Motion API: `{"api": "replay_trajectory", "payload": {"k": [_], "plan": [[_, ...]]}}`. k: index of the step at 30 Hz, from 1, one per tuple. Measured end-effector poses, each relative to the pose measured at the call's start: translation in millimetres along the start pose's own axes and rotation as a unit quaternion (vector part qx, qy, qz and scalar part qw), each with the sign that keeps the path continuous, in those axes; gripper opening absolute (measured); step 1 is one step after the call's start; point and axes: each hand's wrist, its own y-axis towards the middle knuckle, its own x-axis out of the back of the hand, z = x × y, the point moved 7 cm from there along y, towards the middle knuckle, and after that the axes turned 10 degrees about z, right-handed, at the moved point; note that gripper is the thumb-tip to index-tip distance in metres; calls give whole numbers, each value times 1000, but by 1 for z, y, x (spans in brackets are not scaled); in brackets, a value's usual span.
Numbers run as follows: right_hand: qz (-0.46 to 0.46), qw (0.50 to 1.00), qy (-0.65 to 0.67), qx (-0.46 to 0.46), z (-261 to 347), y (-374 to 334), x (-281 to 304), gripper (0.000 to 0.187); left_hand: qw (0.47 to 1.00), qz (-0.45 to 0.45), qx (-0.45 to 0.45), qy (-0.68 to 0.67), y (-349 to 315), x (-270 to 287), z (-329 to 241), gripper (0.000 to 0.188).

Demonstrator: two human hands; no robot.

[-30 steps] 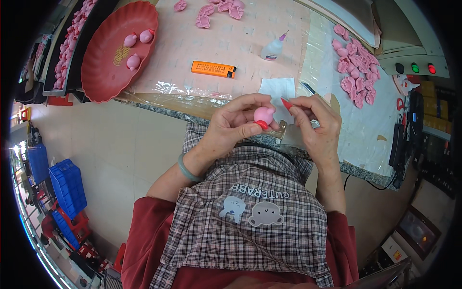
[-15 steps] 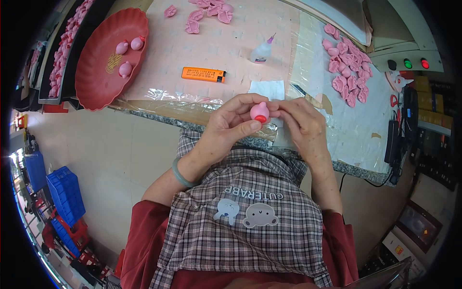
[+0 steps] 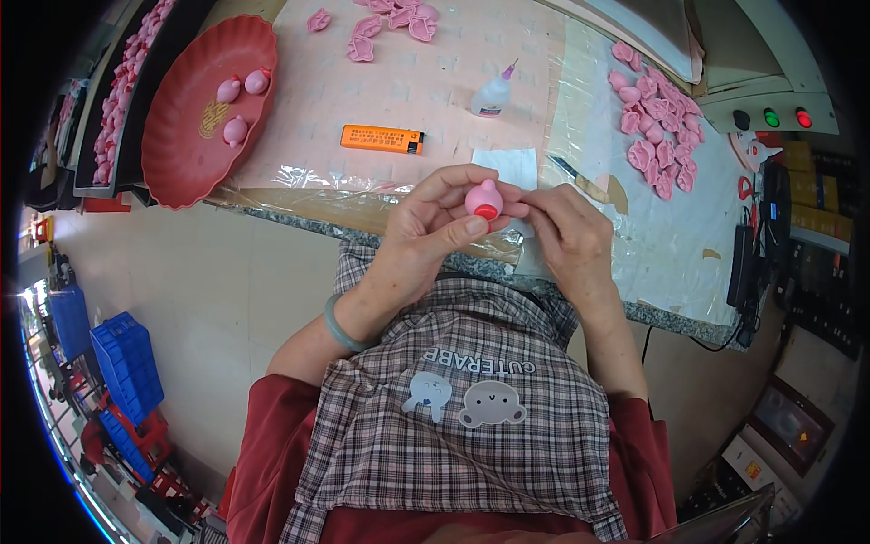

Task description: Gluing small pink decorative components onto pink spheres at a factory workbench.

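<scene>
Above the table's front edge, my left hand (image 3: 432, 216) holds a small round pink figure (image 3: 486, 198) with a red base between thumb and fingers, its pointed tip up. My right hand (image 3: 569, 228) is just to its right, thumb and fingertips pinched together near my left fingertips. Whatever the right fingers pinch, if anything, is too small or hidden to make out. A white cloth or paper piece (image 3: 507, 165) lies on the table just beyond my hands, and an orange lighter (image 3: 381, 140) lies to the left of it.
A small bottle with a needle tip (image 3: 493, 95) stands farther back. Pink moulded pieces (image 3: 664, 127) are heaped at the right, others (image 3: 365, 41) at the back. At the left, a red scalloped tray (image 3: 172, 150) bears three pink figures. A thin blade (image 3: 566, 170) lies near my right hand.
My left hand has shifted slightly left and turned the pink figure a little. The right fingertips have drawn slightly away from the figure.
</scene>
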Motion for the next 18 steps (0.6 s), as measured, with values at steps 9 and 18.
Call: {"api": "replay_trajectory", "payload": {"k": [9, 18], "plan": [[50, 997, -54, 16, -2, -2, 1, 24, 988, -42, 84, 122, 1, 8, 13, 35], [-41, 977, -208, -37, -20, 5, 32, 18, 996, -5, 54, 75, 0, 6, 11, 39]]}}
